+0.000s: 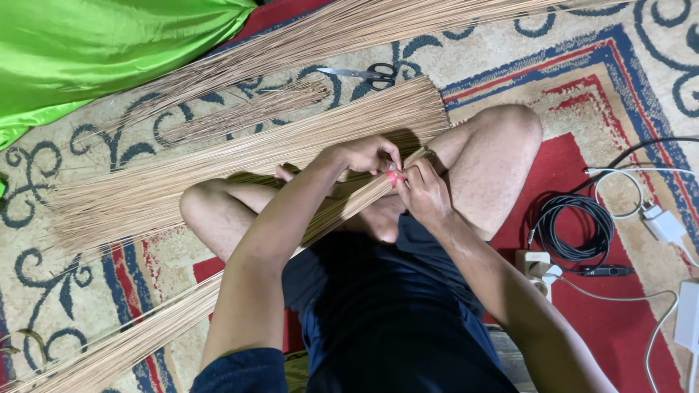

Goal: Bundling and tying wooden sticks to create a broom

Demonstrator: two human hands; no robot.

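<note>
1. Left hand [364, 154] and right hand [422, 191] meet over the lap; fingertips of both pinch a red band [394, 177] at the stick bundle [342, 207].
2. Binding looks just begun; judged early.
3. Bundle's long axis runs from fingers down-left.
4. Beyond fingers: loose sticks [240, 156], scissors [364, 73].

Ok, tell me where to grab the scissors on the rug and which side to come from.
Take the scissors by the black loop handles, at their right end, coming down from above on that side. They lie flat on the rug, with the bare blades pointing left toward the stick bundles. The loops are the thickest, safest part. Both hands are at the bundle on the lap.
</note>
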